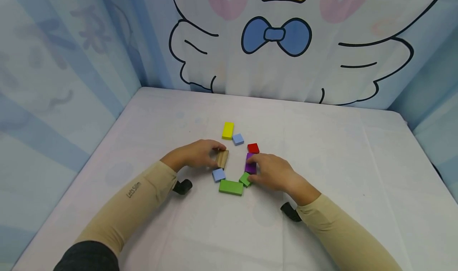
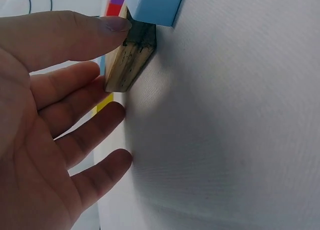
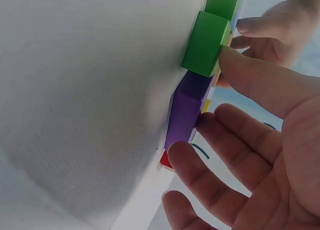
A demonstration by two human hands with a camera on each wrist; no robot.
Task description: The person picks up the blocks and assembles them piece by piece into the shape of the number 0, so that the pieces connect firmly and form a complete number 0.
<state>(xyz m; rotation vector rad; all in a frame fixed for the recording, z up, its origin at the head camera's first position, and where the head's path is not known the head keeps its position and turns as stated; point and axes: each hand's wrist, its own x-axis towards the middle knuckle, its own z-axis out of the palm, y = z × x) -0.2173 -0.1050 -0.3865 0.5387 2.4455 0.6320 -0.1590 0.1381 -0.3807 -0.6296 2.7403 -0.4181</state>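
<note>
My left hand (image 1: 196,153) pinches a plain wooden block (image 1: 222,159) lengthwise, thumb at its near end and fingertips at its far end. In the left wrist view, dark marks show on that block's end beside a light blue block (image 2: 156,6). Across the ring of blocks, my right hand (image 1: 273,171) lies over a purple block (image 1: 250,168) and a small green block (image 1: 245,179). Its thumb touches the green block's edge, and its relaxed fingertips are at the purple block (image 3: 187,110). A red block (image 1: 253,148) sits at the purple block's far end.
A long green block (image 1: 230,187) lies nearest me, between the small green block and the near light blue block (image 1: 218,175). Farther off are another light blue block (image 1: 237,139) and a yellow block (image 1: 228,130). A white cloth covers the table (image 1: 340,155); printed curtains stand behind it.
</note>
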